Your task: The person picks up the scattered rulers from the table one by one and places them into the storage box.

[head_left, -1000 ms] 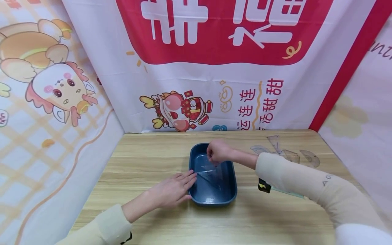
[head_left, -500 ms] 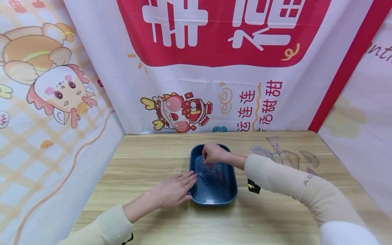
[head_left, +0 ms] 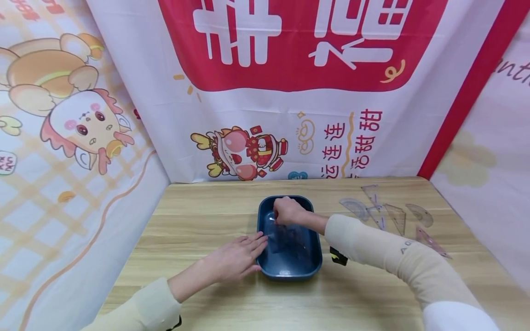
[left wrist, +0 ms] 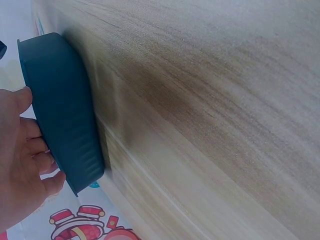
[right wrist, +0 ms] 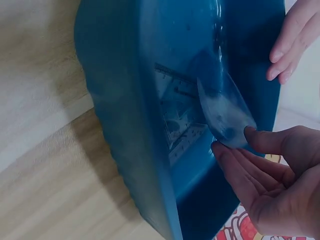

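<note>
Inside the tray (head_left: pixel 285 267), right hand (head_left: pixel 288 211) pinches a clear curved piece (right wrist: pixel 225 107), maybe a protractor, tilted near a ruled piece (right wrist: pixel 176 122). Left hand (head_left: pixel 238 257) rests on tray's side, fingers relaxed. Probably loading, could be unloading; if loading, next calls for laying it flat, letting go.

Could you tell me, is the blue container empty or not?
Not empty. In the right wrist view, a flat marked piece lies inside the blue container, and the right hand pinches a curved clear piece.
</note>
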The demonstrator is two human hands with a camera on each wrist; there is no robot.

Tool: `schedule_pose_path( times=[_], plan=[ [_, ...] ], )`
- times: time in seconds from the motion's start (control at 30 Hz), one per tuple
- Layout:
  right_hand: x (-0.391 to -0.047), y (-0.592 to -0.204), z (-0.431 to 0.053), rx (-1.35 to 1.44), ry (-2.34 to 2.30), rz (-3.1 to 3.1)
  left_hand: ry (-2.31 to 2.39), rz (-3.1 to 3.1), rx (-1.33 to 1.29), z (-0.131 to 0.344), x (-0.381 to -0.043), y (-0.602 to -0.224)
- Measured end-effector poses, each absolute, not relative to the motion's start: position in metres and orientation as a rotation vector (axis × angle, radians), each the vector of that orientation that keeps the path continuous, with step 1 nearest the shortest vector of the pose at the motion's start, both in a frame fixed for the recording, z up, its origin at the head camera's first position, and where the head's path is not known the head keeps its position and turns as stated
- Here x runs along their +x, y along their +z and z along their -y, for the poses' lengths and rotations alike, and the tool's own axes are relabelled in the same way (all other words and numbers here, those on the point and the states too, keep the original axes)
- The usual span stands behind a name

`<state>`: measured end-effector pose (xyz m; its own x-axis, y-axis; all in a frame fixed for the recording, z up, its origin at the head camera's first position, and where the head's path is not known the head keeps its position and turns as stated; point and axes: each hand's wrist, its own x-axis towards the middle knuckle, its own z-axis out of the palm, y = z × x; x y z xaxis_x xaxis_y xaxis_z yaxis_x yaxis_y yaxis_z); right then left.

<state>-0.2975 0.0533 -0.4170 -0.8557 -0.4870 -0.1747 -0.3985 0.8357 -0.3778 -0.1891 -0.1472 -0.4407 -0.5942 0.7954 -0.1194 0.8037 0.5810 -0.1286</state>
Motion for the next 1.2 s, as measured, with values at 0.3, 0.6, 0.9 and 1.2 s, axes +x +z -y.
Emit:
schedule_pose_path(
  times=[0.3,0.6,0.9,1.2],
  plan=[
    [-0.302,-0.406,-0.072,-0.732,-0.386,-2.799,-0.247,-2.747,1.381,0.147,-0.19,-0.441],
    [-0.303,-0.387,-0.11,-0.77,-0.615,-2.761,-0.233,-2.743,1.367,0.146,-0.192,-0.44],
    [-0.294,-0.374,-0.149,-0.763,-0.801,-2.722,-0.197,-2.736,1.329,0.148,-0.192,-0.442],
    [-0.306,-0.382,-0.192,-0.671,-0.801,-2.8,-0.195,-2.736,1.336,0.148,-0.192,-0.443]
  ],
)
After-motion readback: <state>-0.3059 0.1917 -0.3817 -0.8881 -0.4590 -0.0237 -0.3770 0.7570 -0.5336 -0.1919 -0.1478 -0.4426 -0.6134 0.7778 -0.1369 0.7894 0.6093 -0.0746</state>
